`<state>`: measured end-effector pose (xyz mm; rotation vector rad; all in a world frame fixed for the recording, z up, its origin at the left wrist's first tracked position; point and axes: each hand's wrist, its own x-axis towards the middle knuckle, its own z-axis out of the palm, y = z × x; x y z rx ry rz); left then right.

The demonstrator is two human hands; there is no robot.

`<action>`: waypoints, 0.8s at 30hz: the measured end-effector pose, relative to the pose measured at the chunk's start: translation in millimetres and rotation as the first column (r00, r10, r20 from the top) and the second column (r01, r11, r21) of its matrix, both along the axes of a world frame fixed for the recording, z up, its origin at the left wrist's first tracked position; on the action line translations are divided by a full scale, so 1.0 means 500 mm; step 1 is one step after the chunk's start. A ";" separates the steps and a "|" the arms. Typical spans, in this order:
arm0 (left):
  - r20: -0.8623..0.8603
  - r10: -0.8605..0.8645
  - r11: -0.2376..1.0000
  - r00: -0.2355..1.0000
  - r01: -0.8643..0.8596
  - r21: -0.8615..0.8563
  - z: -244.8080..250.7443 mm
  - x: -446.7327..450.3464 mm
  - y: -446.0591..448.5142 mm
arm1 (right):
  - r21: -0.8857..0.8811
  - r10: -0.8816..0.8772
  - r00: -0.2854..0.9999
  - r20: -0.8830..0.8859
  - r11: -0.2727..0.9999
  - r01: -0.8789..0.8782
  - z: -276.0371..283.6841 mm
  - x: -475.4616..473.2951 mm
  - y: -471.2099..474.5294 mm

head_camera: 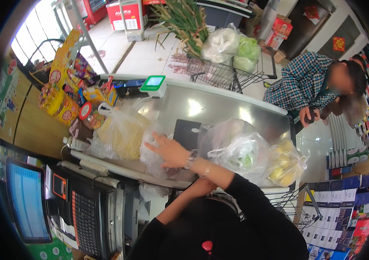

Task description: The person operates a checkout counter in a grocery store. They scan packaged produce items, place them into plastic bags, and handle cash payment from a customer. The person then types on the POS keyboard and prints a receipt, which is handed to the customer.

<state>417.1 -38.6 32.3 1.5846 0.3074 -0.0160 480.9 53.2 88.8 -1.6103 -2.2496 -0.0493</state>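
Observation:
My right hand [168, 150], with a watch on its wrist, reaches leftward over the metal checkout counter [178, 100]. Its fingers are spread above a clear plastic bag [153, 162]; contact is unclear. Left of it stands a knotted plastic bag of yellowish goods [119, 133]. My left hand [205, 187] lies near my body, partly hidden under my right forearm, so its fingers cannot be made out. A dark flat panel [186, 131] is set in the counter. To the right sit a clear bag with green produce [243, 156] and a bag of yellow fruit [283, 162].
Packaged snacks [64, 107] and a green-and-white device [154, 84] line the counter's left part. A monitor [28, 198] and keyboard [87, 217] are at lower left. Beyond the counter stands a cart [217, 73] with bagged vegetables; a person [304, 81] stands at right.

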 end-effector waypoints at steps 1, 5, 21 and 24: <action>0.096 0.027 0.999 0.995 -0.030 0.027 -0.011 -0.002 -0.004 | -0.136 -0.016 1.000 0.021 0.991 0.019 -0.031 -0.008 0.016; 0.056 -0.032 0.999 0.998 0.033 -0.010 -0.017 -0.006 0.023 | -0.398 -0.087 0.996 0.015 0.914 0.086 -0.086 0.008 0.045; -0.127 0.513 0.535 0.849 -0.432 -0.726 -0.050 -0.003 0.078 | 0.494 0.522 -0.137 -0.842 0.847 0.194 0.322 0.178 -0.238; 0.148 0.549 0.563 0.823 -0.232 -0.793 0.002 -0.009 0.123 | 0.466 0.555 -0.240 -0.797 0.816 0.341 0.323 0.199 -0.283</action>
